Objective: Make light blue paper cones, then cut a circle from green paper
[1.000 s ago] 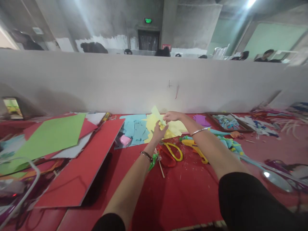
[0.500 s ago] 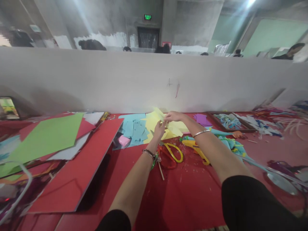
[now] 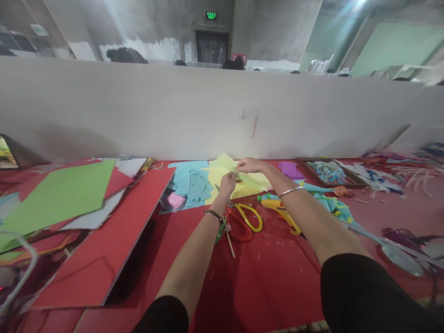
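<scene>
Both hands meet over pale yellow paper (image 3: 255, 186) spread at the back of the red table. My left hand (image 3: 228, 184) is closed, its fingertips pinching a piece of this paper. From the right, my right hand (image 3: 249, 165) bends down with fingers pinched on the same piece; the fingertips are small and partly hidden. Light blue paper pieces (image 3: 196, 186) lie to the left of the yellow paper. Just in front of my left hand rest scissors with yellow handles (image 3: 255, 217) and red-handled scissors (image 3: 239, 226).
A yellow glue gun (image 3: 279, 209) lies under my right forearm. At the left, a red board (image 3: 107, 245) stands raised beside green paper (image 3: 65, 189). Purple paper (image 3: 290, 170) and a brown tray (image 3: 350, 178) with blue-white scraps sit right. A white partition (image 3: 156, 111) closes off the back.
The piece of yellow paper that stood up between my hands now lies lower and flatter. My hands stay close together in nearly the same place. The view has shifted slightly.
</scene>
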The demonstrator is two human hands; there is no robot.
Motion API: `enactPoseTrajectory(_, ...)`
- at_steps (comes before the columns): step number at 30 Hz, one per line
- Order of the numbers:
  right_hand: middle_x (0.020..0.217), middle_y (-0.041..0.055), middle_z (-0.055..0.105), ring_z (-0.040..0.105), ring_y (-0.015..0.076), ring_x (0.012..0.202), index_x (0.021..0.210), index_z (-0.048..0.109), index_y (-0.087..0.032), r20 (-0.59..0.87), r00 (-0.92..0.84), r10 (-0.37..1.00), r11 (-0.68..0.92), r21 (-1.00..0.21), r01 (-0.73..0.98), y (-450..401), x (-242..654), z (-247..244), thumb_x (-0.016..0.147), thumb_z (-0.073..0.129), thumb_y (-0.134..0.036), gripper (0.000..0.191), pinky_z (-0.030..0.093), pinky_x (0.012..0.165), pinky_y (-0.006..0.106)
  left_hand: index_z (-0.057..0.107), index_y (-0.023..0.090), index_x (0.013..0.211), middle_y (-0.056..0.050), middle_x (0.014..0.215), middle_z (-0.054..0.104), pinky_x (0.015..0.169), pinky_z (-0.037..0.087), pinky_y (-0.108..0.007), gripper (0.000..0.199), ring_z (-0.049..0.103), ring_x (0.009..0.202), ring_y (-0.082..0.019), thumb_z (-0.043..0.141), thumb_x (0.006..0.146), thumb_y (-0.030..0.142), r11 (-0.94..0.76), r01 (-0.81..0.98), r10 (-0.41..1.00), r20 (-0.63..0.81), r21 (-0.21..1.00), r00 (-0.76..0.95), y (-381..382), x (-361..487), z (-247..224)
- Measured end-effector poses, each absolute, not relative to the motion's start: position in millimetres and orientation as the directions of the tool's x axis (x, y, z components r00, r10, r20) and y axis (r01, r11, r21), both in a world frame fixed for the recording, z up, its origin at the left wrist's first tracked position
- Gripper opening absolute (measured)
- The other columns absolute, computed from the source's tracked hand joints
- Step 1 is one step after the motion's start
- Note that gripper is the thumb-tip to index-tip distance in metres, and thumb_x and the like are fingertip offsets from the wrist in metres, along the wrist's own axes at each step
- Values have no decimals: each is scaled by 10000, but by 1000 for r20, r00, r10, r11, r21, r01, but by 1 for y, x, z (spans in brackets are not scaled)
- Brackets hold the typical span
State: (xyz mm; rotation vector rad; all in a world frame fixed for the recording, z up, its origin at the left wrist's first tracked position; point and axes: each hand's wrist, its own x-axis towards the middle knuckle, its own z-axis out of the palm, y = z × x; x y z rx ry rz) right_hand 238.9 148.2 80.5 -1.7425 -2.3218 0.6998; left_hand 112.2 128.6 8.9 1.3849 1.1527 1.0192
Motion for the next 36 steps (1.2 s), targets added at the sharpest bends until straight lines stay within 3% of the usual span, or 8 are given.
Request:
enactPoseTrajectory(5, 694, 19, 613, 533, 132, 648, 714, 558, -175, -162, -292, 943, 212, -386, 898, 150, 232, 79, 675, 540, -231, 71, 337, 545, 214, 602, 119, 734, -64, 720, 639, 532, 372, -201, 186, 650, 669, -169, 451, 780, 218, -26, 171, 986, -3, 985, 169, 137, 114, 2)
enactPoseTrajectory(12, 636, 32, 638, 583, 164, 680, 892, 524, -179, -162, -201, 966, 137, -336, 932, 143, 230, 85, 749, 489, -497, 351, 367, 559, 226, 627, 115, 741, -81, 732, 651, 538, 378, -217, 273, 635, 660, -168, 433, 798, 298, -88, 226, 982, 47, 970, 183, 136, 117, 7)
enactPoseTrajectory(20, 924, 123, 648, 593, 232, 816, 921, 590, -161, -38, -215, 976, 212, -85, 974, 138, 229, 92, 797, 469, -332, 243, 382, 615, 259, 586, 154, 1029, -66, 984, 623, 589, 412, -220, 303, 618, 700, -132, 422, 802, 271, -120, 227, 959, 54, 967, 278, 125, 120, 20)
enactPoseTrajectory(25, 917, 152, 652, 601, 257, 838, 919, 622, -156, -22, -117, 993, 118, 4, 993, 139, 233, 90, 813, 474, -247, 204, 410, 659, 288, 423, 195, 1247, -77, 1167, 541, 638, 433, -224, 465, 617, 723, -112, 457, 787, 260, -120, 245, 922, 16, 962, 388, 119, 117, 25)
enactPoseTrajectory(29, 1002, 173, 630, 590, 264, 923, 968, 623, -137, 43, -19, 999, 17, 41, 999, 142, 243, 90, 860, 386, -242, 281, 424, 735, 313, 384, 171, 1266, -108, 1206, 509, 693, 441, -238, 484, 618, 782, -124, 441, 799, 282, -108, 291, 905, -27, 951, 425, 116, 108, 28)
enactPoseTrajectory(36, 1040, 226, 603, 567, 295, 990, 1064, 588, -66, 220, 198, 955, -210, 33, 977, 141, 265, 100, 838, 325, -89, 347, 427, 779, 338, 441, 153, 1198, -117, 1162, 532, 710, 445, -258, 436, 621, 764, -133, 465, 779, 272, -137, 367, 854, -78, 920, 514, 98, 80, 36)
